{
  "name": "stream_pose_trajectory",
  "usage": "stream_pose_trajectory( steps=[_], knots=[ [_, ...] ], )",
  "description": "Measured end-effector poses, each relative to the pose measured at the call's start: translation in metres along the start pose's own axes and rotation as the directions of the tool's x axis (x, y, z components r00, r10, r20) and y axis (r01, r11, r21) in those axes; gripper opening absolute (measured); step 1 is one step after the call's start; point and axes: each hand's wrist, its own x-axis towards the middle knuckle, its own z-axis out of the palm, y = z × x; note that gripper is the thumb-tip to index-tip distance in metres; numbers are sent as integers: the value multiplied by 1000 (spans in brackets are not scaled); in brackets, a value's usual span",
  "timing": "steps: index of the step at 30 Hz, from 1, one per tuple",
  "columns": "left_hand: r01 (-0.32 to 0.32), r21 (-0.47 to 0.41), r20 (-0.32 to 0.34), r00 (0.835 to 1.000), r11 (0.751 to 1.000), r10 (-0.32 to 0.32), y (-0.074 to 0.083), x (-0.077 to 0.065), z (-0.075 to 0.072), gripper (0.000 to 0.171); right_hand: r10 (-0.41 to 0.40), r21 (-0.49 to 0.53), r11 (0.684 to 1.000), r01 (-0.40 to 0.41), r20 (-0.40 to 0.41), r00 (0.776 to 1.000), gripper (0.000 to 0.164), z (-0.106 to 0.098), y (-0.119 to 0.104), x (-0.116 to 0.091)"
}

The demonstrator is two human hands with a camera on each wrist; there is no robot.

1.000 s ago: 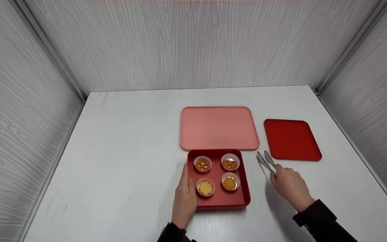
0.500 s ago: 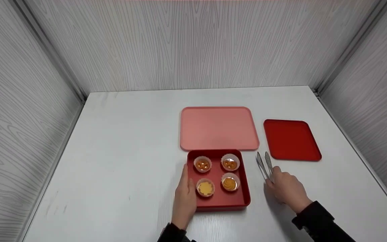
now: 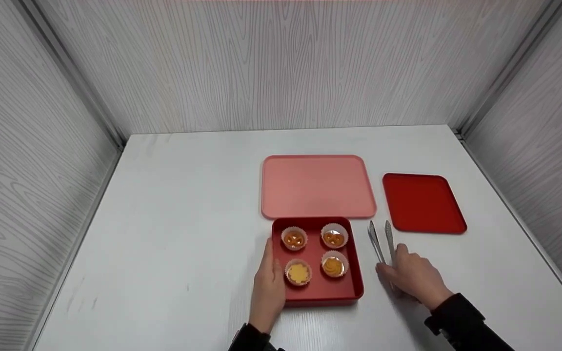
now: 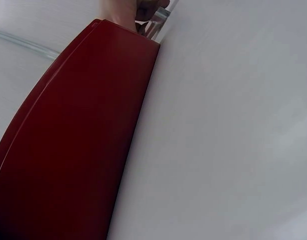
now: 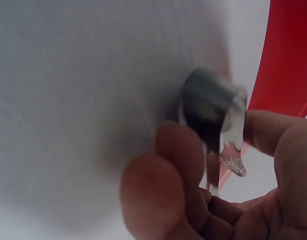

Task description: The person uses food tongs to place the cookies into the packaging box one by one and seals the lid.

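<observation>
A red square box stands near the table's front. It holds several small treats in paper cups, among them a yellow one and a swirled one. My left hand rests along the box's left outer wall, fingers extended, thumb by the rim. To the right of the box, my right hand holds metal tongs, their two tips apart and pointing away from me. In the right wrist view, the tongs' bent end sits between my thumb and fingers.
A pink tray lies just behind the box. Right of it is a smaller red tray. Grey wood-grained panels enclose the white table at the back and both sides.
The tongs' arms have spread wider and turned to point more straight ahead, while my right hand's fingers shifted slightly left along them. My left hand, the box and both trays have stayed put.
</observation>
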Motion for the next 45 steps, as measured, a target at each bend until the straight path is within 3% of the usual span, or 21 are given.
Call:
stream_pose_trajectory(
  steps=[5,7,9,11,14,16,18,20,26,34,40,45],
  knots=[
    [-4,-5,-2,1000,1000,4,-1,0,0,53,-42,-62,997,40,-30,999,89,-16,2,2],
    [-2,-6,-4,1000,1000,2,-2,0,0,53,-79,-85,994,71,-90,993,93,-24,6,3],
    [0,-6,-5,1000,1000,0,-2,0,0,53,-134,-113,987,116,-170,976,87,-30,11,6],
    [4,-5,-4,1000,1000,-4,-2,0,0,54,-210,-164,971,172,-251,945,80,-35,19,10],
    [0,-5,-4,1000,1000,0,-1,0,0,54,-329,-271,932,240,-354,876,75,-38,33,18],
    [2,-7,0,1000,1000,-2,-1,0,0,54,-388,-331,905,266,-388,836,74,-40,43,24],
    [4,-7,3,1000,1000,-4,0,0,0,54,-427,-367,885,287,-393,814,71,-41,54,29],
    [6,-7,4,1000,1000,-6,0,0,0,54,-442,-378,876,301,-374,816,69,-43,64,34],
    [12,-10,9,1000,1000,-12,-1,0,0,54,-440,-416,857,303,-287,851,56,-44,88,43],
    [13,-12,11,1000,1000,-13,-1,0,0,54,-451,-491,821,292,-243,859,32,-44,93,49],
    [8,-8,6,1000,1000,-8,0,0,0,54,-506,-555,771,311,-238,829,34,-43,92,52],
    [16,-25,9,1000,1000,-16,1,0,0,54,-569,-595,731,335,-260,780,39,-41,96,55]
  ],
)
